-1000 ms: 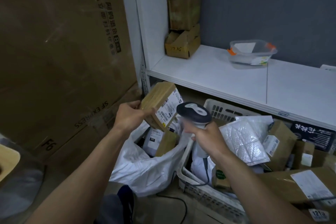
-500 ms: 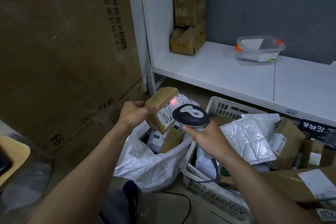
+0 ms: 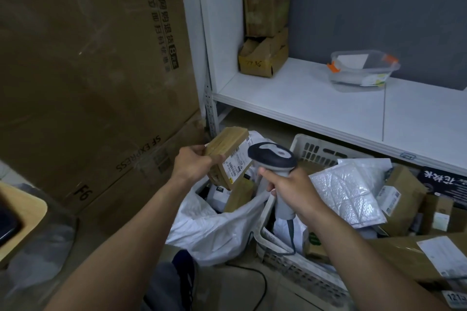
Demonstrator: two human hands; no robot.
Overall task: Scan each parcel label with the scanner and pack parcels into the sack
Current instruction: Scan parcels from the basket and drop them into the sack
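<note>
One small parcel (image 3: 227,151) | our left hand (image 3: 192,164) grip clamped on its end, right hand (image 3: 290,189) clamped round scanner (image 3: 271,155) | we judge it light, stiff; hold by ends

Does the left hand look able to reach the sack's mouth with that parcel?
Probably yes: the left hand holds the parcel just above the open mouth of the white sack, nothing between; the scanner in the right hand sits beside it.

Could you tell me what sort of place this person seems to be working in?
Most likely a courier depot or parcel sorting room: a white basket heaped with labelled parcels, a big carton printed SF EXPRESS, and a handheld scanner pointed at a labelled box over a white sack.
</note>
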